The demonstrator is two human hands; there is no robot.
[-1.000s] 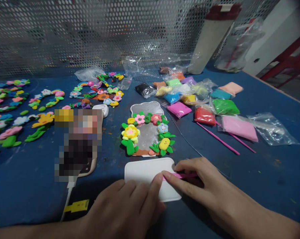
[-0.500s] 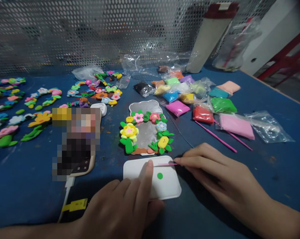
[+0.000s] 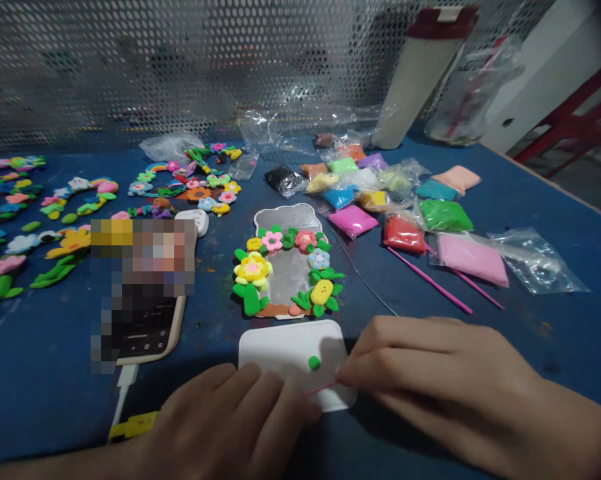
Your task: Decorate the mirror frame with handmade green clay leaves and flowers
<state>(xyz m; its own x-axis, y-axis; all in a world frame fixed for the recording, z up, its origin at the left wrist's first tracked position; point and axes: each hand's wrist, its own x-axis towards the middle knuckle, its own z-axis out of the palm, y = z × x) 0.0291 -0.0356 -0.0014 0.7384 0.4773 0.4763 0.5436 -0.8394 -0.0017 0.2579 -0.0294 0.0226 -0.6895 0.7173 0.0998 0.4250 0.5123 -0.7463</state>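
A white rounded board [image 3: 280, 343] lies on the blue table, with a small green clay dot [image 3: 314, 363] on it. My right hand [image 3: 410, 373] pinches a thin pink stick [image 3: 323, 388] at the board's right edge. The stick's other end reaches the fingertips of my left hand [image 3: 240, 413], which rests over the board's lower left with its fingers bent together; what they grip, if anything, is hidden. Just behind the board is a mirror [image 3: 288, 277] framed with clay flowers and leaves, among them a yellow flower [image 3: 252, 268].
A phone [image 3: 173, 327] with a cable and a white case [image 3: 195, 221] sit at left. Clay-decorated frames [image 3: 80, 197] fill the far left. Bagged clay, including a pink pack [image 3: 473, 259], pink tools [image 3: 430, 280] and a tumbler [image 3: 420, 80] stand right and behind.
Both hands have moved nearer the body, and the pink stick now lies below the green dot, tilted. My left index finger, earlier stretched out on the board, is drawn back and bent.
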